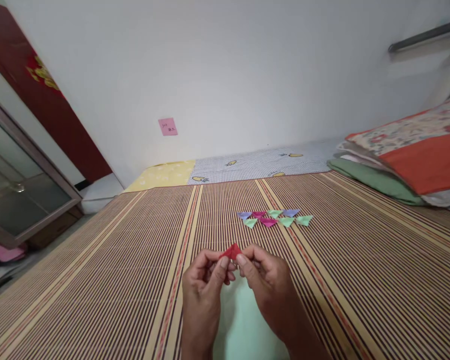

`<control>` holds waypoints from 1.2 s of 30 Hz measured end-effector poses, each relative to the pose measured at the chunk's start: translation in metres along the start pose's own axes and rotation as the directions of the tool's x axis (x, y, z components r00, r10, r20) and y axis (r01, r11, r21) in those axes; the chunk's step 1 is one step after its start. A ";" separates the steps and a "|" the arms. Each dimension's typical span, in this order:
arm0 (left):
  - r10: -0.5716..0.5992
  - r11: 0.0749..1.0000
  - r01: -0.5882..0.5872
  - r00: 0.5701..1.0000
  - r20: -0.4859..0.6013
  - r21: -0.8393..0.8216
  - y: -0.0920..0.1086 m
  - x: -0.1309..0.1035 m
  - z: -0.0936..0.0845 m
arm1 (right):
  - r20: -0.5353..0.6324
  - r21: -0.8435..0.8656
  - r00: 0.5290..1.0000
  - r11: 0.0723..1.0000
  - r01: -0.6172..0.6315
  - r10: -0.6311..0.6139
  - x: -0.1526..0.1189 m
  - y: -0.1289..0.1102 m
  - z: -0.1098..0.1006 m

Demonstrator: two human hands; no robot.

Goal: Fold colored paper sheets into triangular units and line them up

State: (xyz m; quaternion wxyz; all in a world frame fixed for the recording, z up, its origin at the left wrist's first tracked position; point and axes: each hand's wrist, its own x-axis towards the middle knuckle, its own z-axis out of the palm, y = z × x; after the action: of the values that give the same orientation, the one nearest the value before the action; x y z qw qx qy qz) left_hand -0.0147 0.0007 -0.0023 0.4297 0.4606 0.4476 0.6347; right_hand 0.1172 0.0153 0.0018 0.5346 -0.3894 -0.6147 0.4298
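A small folded piece of red paper point(232, 251), peaked at the top, is held up between both hands. My left hand point(206, 290) pinches its left corner between thumb and forefinger. The right corner is in the pinch of my right hand point(268, 285). Beneath the hands lies a pale green surface point(243, 320), partly hidden by them. Just beyond, several small folded paper triangles lie in two rows on the striped mat, among them a magenta one point(268, 222), a light green one point(304, 220) and a blue-violet one point(290, 213).
The striped bamboo mat point(116, 280) covers the bed. Folded bedding point(427, 155) is piled at the back right. Patterned cloth point(243, 164) runs along the wall, which bears a pink note point(168, 127). A glass-panelled cabinet point(18, 185) stands at the left.
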 end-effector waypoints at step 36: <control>-0.023 0.997 0.027 0.998 0.061 -0.071 0.000 0.001 -0.003 | 0.146 -0.115 0.977 0.978 0.172 -0.155 0.005 -0.002 -0.011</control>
State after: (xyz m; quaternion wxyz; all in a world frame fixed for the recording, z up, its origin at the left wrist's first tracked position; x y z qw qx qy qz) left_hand -0.0178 0.0006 -0.0023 0.4671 0.4580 0.4170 0.6310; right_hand 0.1272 0.0209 0.0056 0.4989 -0.3403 -0.7061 0.3698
